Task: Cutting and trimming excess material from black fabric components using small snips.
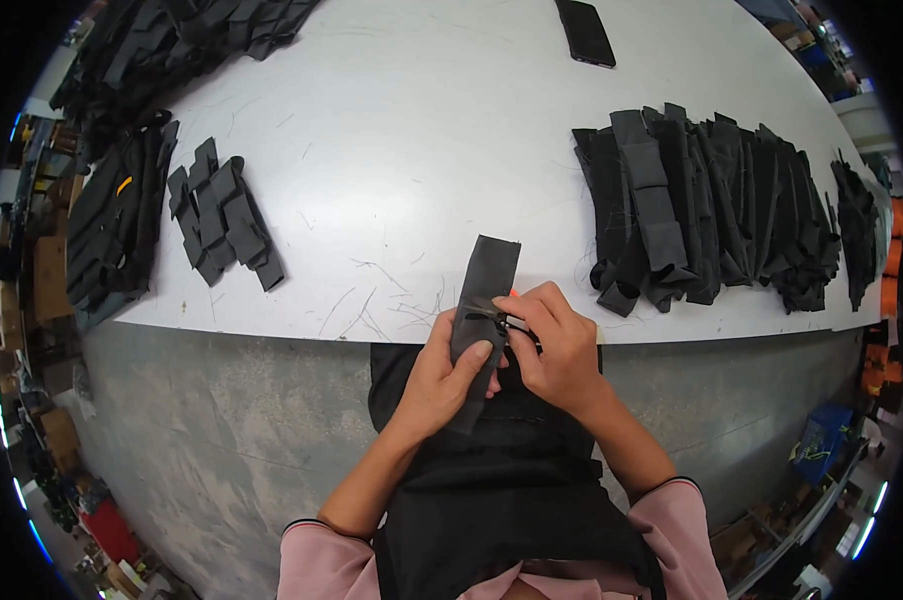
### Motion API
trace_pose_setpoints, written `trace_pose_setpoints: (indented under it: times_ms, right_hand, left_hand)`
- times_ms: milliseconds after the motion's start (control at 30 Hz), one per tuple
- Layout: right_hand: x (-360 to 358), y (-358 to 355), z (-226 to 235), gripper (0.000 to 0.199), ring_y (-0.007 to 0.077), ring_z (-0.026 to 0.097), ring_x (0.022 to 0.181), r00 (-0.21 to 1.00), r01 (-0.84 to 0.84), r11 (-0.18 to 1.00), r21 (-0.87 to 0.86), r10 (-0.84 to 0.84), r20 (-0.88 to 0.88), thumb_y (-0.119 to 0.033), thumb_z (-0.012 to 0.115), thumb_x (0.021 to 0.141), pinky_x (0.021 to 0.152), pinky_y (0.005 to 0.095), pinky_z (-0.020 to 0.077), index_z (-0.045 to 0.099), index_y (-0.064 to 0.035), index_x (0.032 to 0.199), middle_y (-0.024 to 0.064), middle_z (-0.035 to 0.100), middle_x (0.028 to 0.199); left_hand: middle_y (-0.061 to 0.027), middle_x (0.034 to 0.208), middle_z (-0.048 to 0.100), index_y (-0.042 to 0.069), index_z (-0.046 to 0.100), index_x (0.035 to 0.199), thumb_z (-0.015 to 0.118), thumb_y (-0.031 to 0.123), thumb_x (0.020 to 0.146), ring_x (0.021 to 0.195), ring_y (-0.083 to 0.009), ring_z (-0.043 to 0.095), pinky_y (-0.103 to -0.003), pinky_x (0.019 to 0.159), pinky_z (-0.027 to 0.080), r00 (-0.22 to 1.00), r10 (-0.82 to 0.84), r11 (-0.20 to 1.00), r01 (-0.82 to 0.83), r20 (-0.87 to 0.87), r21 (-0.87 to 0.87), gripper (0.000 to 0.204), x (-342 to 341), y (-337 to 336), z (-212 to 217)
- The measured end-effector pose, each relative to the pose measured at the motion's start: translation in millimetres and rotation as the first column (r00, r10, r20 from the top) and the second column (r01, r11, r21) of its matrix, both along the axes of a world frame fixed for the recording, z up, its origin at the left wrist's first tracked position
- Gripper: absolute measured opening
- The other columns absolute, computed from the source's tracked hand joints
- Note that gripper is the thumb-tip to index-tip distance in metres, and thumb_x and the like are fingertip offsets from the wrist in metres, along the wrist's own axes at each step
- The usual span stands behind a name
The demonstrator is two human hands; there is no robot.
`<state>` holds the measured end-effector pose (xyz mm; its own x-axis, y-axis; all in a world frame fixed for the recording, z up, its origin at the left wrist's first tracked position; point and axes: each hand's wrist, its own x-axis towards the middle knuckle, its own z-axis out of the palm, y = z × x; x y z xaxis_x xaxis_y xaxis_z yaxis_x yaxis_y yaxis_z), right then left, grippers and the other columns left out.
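Note:
A black fabric strip point(492, 262) stands tilted over the table's near edge, with my left hand point(440, 385) closed round its middle, thumb on top. My right hand point(560, 345) is closed on small thread snips point(513, 325), mostly hidden by the fingers, with an orange-red bit showing. The snips touch or nearly touch the strip's side by my left thumb. Beyond my hands, loose dark threads point(364, 308) lie on the white table point(392, 170).
A long row of black fabric strips point(707, 210) lies at the right, with another dark bundle point(856, 235) past it. On the left are a few strips point(227, 215), a stack of black pieces point(122, 225) and a larger pile point(172, 50). A black phone point(586, 33) rests at the far side.

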<state>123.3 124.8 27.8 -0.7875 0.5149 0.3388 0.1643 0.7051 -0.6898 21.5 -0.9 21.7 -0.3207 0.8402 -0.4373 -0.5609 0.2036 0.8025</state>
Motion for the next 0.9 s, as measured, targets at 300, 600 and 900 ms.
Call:
trace_pose_setpoints:
  times_ms: [300, 600, 900]
  right_hand:
    - [-1.2, -4.9, 3.2, 0.032, 0.0222, 0.058, 0.058, 0.999, 0.005, 0.995, 0.104, -0.009, 0.035, 0.009, 0.06, 0.065, 0.05, 0.0301, 0.0452, 0.062, -0.0026, 0.096, 0.0092, 0.057, 0.08]
    - [-20.6, 11.0, -17.7, 0.015, 0.0143, 0.054, 0.065, 0.987, 0.111, 0.828, -0.55, -0.157, -0.036, 0.002, 0.062, 0.076, 0.055, 0.0245, 0.0425, 0.06, 0.0023, 0.091, 0.0086, 0.051, 0.078]
    - [32.8, -36.9, -2.5, 0.025, 0.0222, 0.057, 0.063, 0.988, -0.073, 0.954, -0.289, 0.11, 0.112, -0.002, 0.069, 0.071, 0.055, 0.03, 0.0441, 0.062, -0.0047, 0.095, 0.0083, 0.054, 0.079]
  left_hand:
    - [-0.0091, 0.083, 0.06, 0.0, 0.037, 0.12, 0.05, 0.014, 0.093, 0.063, -0.0115, 0.057, -0.025, 0.057, 0.048, 1.0, -0.025, 0.999, 0.024, -0.016, -0.036, 0.033, 2.3, -2.1, 2.1]
    - [-0.0112, 0.097, 0.062, 0.003, 0.044, 0.117, 0.055, 0.022, 0.092, 0.073, -0.0148, 0.062, -0.027, 0.065, 0.052, 0.954, 0.039, 0.998, -0.024, 0.298, -0.056, 0.033, -22.9, 12.4, -9.6]
    - [-0.0107, 0.102, 0.057, 0.008, 0.04, 0.116, 0.044, 0.029, 0.096, 0.083, -0.0192, 0.06, -0.041, 0.069, 0.056, 0.908, 0.268, 0.964, -0.253, 0.322, -0.089, 0.029, -56.3, 19.5, -5.0]
